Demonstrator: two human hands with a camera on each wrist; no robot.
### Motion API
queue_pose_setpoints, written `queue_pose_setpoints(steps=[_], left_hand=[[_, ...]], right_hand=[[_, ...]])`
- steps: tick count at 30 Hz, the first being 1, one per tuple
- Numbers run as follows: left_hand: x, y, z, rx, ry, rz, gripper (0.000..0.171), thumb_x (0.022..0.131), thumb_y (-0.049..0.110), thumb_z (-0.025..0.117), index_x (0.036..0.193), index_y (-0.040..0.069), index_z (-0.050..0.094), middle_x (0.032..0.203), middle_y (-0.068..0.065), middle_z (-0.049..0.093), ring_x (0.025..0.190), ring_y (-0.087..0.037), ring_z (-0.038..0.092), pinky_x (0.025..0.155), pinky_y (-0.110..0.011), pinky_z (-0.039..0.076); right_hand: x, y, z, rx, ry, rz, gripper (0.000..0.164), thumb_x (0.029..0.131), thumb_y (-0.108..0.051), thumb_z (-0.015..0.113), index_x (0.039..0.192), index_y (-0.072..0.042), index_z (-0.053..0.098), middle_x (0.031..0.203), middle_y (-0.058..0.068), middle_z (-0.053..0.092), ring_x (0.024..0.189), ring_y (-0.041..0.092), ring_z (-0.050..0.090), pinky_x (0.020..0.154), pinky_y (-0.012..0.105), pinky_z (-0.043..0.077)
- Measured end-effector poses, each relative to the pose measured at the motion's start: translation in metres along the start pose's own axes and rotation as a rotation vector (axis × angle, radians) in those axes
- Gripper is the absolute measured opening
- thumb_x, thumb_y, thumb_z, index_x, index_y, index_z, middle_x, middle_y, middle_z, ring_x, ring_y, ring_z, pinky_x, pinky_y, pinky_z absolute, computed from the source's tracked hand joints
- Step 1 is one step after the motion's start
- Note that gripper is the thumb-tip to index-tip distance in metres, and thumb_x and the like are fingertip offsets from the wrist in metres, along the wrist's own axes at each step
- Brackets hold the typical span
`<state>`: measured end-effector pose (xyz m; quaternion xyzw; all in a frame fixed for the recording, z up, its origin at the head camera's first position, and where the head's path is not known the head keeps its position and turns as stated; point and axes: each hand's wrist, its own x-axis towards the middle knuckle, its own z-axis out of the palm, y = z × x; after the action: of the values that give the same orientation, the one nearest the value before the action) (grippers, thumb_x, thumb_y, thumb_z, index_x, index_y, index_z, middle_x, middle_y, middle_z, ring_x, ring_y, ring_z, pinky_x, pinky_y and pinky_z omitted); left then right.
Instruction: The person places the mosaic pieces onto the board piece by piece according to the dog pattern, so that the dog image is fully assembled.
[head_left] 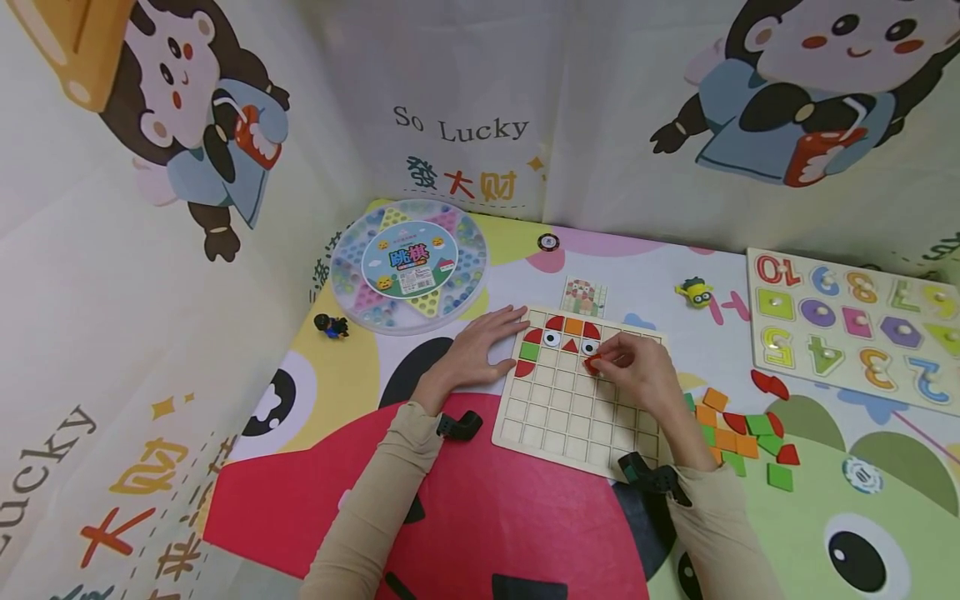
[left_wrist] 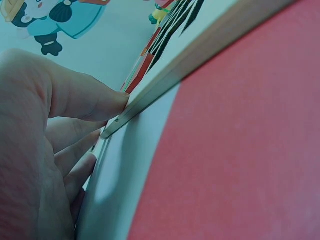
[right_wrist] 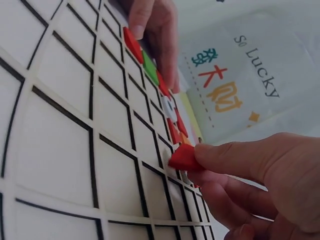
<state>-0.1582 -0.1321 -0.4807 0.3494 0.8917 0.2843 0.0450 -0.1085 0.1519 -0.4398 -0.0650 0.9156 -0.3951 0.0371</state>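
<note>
A wooden grid board (head_left: 558, 408) lies on the table, with red, green, orange and eye-patterned tiles in its far rows. My right hand (head_left: 637, 367) pinches a red tile (right_wrist: 185, 158) between thumb and fingers, close over the board just below the right eye tile (head_left: 590, 347). At the board's left edge rests my left hand (head_left: 480, 346), its fingers stretched forward; the left wrist view has the thumb (left_wrist: 92, 97) touching the board's rim. Near that thumb are a green tile (head_left: 529, 352) and a red tile (head_left: 524, 368) in the left column.
Loose tiles (head_left: 726, 440) in orange, green and red lie right of the board. A pattern card (head_left: 583, 297) sits behind it. A round board-game case (head_left: 468, 287) stands back left, a number puzzle board (head_left: 806, 314) far right. Small figures (head_left: 695, 292) and round chips (head_left: 548, 242) are scattered about.
</note>
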Motion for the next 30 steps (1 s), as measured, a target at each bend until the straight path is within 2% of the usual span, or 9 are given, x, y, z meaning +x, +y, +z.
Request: queue_pose_setpoints(steps=[7,14,20,30], left_hand=[[0.000,-0.001,-0.001,0.001,0.006,0.012,0.064,0.087,0.026,0.061,0.147,0.009,0.047,0.159,-0.007,0.033,0.148,-0.024,0.023,0.120,-0.043,0.017],[0.001,0.000,-0.003,0.001,-0.002,0.010,0.064,0.087,0.025,0.060,0.148,0.008,0.046,0.159,-0.007,0.032,0.149,-0.025,0.021,0.120,-0.045,0.017],[0.001,-0.001,-0.002,0.001,-0.010,0.004,0.065,0.088,0.026,0.060,0.148,0.009,0.046,0.160,-0.006,0.031,0.149,-0.024,0.021,0.120,-0.045,0.017],[0.001,-0.001,-0.001,-0.004,-0.004,-0.001,0.065,0.087,0.026,0.061,0.148,0.009,0.047,0.159,-0.005,0.032,0.149,-0.023,0.021,0.120,-0.044,0.016]], right_hand=[[0.001,-0.001,0.002,-0.042,-0.046,-0.054,0.013,0.089,-0.005,0.070,0.100,-0.002,0.076,0.093,0.012,0.072,0.079,0.025,0.065,0.068,0.034,0.051],[-0.001,-0.003,0.005,-0.037,-0.036,-0.064,0.017,0.085,-0.002,0.073,0.102,-0.001,0.076,0.098,0.015,0.070,0.080,0.025,0.062,0.068,0.034,0.051],[0.000,-0.003,0.007,-0.072,-0.008,-0.100,0.015,0.083,-0.001,0.075,0.098,0.000,0.077,0.095,0.015,0.065,0.079,0.025,0.061,0.068,0.036,0.048],[0.001,-0.002,0.011,-0.082,0.000,-0.113,0.016,0.082,-0.001,0.075,0.098,0.002,0.077,0.090,0.013,0.067,0.077,0.025,0.063,0.069,0.037,0.050]])
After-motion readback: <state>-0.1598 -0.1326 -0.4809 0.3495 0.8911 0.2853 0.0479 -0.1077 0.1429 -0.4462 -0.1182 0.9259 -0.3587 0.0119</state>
